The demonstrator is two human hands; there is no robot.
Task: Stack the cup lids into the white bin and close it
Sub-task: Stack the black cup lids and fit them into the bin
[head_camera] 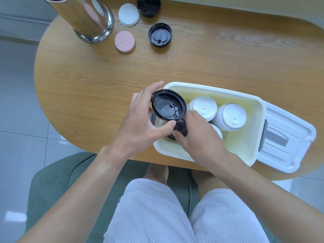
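Note:
The open white bin (257, 109) sits on the wooden table near its front edge, and its white cover (287, 141) lies flat beside it on the right. Inside stand stacks of white cup lids (203, 106) (231, 114). My left hand (140, 120) holds a black cup lid (168, 106), underside up, over the bin's left end. My right hand (198, 130) reaches into the bin and grips a stack of black lids (180, 128) just below that lid. Loose lids lie at the table's far side: black (159, 35), black (148, 6), white (128, 14), pink (124, 41).
A shiny metal cylinder (84, 16) stands at the far left of the table (87, 81). I sit on a green seat (52, 186) with my knees under the front edge. Tiled floor lies to the left.

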